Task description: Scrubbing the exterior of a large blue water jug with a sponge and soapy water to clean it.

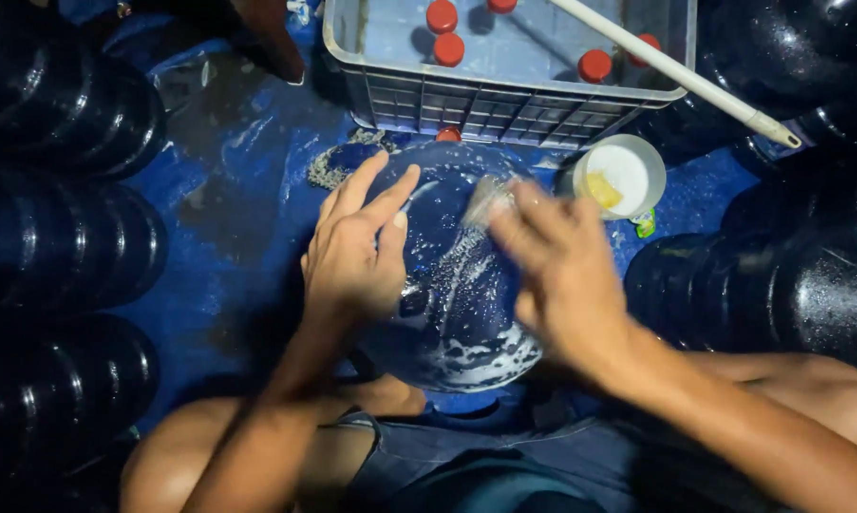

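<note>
Beyond my left fingertips, to the far left, dark jugs (63, 242) lie stacked on their sides. My left hand (352, 252) rests flat on the blue water jug (452, 285), fingers (367, 190) spread apart and pressed on its wet shoulder, holding nothing. The jug lies between my knees on the blue tarp (229, 171), directly under both sets of fingers, streaked with white suds.

My right hand (556, 275) is blurred; its fingers are closed on a pale scrubbing pad (490, 198) set against the jug's upper side. Just beyond these fingers stands a white soap tub (623, 176) with a yellow lump inside. Farther ahead sit a grey crate (504, 90) of red caps and a white pole (675, 71).

Step in hand, by my judgement: scrubbing the outer wall. The next move calls for the left fingers to turn the jug while the pad works the unsoaped area.
</note>
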